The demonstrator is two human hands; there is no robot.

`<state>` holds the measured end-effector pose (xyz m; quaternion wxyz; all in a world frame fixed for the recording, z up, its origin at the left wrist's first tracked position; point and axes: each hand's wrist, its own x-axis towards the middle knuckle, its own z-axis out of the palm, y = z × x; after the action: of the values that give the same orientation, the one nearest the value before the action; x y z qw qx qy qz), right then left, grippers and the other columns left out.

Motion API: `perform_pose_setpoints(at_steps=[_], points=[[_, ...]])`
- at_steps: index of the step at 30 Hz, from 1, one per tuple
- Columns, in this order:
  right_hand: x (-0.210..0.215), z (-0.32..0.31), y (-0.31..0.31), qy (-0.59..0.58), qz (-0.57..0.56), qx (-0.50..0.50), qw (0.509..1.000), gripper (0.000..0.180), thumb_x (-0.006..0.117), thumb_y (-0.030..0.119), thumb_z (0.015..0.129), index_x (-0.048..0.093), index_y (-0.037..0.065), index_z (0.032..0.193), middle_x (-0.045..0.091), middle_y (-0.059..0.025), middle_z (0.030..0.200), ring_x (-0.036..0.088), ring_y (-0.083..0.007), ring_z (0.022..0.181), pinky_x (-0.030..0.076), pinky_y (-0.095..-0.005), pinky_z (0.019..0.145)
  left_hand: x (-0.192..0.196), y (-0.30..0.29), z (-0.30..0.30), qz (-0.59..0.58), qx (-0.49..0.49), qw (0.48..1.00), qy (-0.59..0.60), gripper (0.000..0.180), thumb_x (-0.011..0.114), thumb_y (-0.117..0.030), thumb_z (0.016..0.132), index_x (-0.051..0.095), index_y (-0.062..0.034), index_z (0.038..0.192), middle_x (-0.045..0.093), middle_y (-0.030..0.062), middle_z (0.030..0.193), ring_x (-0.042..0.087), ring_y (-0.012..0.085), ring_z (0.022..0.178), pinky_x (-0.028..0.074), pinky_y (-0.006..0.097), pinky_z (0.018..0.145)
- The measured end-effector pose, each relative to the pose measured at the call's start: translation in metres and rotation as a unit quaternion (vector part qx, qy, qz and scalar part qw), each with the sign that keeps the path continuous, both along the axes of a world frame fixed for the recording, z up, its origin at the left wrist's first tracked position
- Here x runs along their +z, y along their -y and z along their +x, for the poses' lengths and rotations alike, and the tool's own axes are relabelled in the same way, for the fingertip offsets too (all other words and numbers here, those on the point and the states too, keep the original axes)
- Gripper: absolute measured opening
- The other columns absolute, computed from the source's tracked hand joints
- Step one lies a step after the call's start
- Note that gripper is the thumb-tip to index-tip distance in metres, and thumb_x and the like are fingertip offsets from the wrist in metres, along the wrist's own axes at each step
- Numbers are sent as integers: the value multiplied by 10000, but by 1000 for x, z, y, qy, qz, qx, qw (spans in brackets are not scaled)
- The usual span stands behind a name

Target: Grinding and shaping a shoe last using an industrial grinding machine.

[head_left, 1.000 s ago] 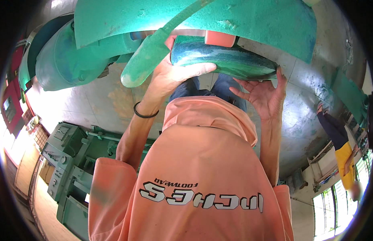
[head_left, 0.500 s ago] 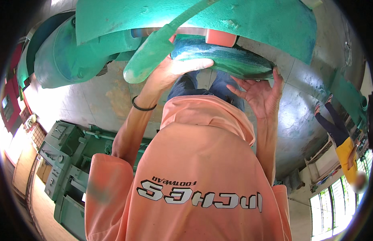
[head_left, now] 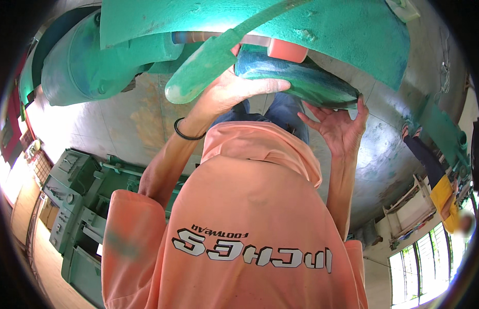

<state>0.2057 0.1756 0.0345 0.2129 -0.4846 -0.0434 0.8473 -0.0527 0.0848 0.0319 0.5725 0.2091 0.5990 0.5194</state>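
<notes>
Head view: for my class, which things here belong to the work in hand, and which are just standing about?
In hand:
- dark green elongated block
- left hand, gripping it
- right hand, touching its right end
- pink wheel, at its upper edge

Standing about:
- green machine, lower left
- green equipment, far right

Glaring lower-right window [head_left: 427, 265], seemingly overexposed

One left hand [head_left: 229, 92], one right hand [head_left: 342, 129], one dark-green piece [head_left: 301, 82], one pink block [head_left: 287, 50], one black wristband [head_left: 191, 138], one other person [head_left: 441, 196], apparently one barred window [head_left: 427, 262].
</notes>
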Motion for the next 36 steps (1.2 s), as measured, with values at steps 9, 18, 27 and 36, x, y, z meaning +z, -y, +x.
perform_pose_setpoints(at_steps=[9,18,27,36], points=[[-2,3,2,-1,-9,-14,1000,972,639,636,865,268,9,1509,430,-291,1441,473,-500,1305,434,-749,993,-11,-3,10,-1,18,996,-85,874,977,-133,632,508,-15,1359,679,78,1191,658,163,1076,542,324,952],[-11,16,6,-28,-31,-11,999,1043,695,650,826,231,43,1536,389,-242,1474,455,-456,1331,350,-749,1064,4,-15,11,-29,-5,1000,-1,1096,1003,-341,578,379,22,1403,637,83,1244,625,163,1120,516,320,994],[41,5,24,59,-119,-66,989,975,651,693,833,372,4,1465,476,-256,1399,549,-418,1225,491,-649,951,21,-22,7,-132,-20,990,55,951,976,-162,613,466,77,1378,671,147,1212,646,214,1132,501,350,1027],[28,5,16,61,-141,-45,987,931,693,668,825,425,13,1431,495,-225,1429,512,-390,1307,429,-663,1029,3,-17,10,-132,4,989,59,855,957,-185,639,527,37,1343,680,112,1188,640,205,1116,492,355,1014]])
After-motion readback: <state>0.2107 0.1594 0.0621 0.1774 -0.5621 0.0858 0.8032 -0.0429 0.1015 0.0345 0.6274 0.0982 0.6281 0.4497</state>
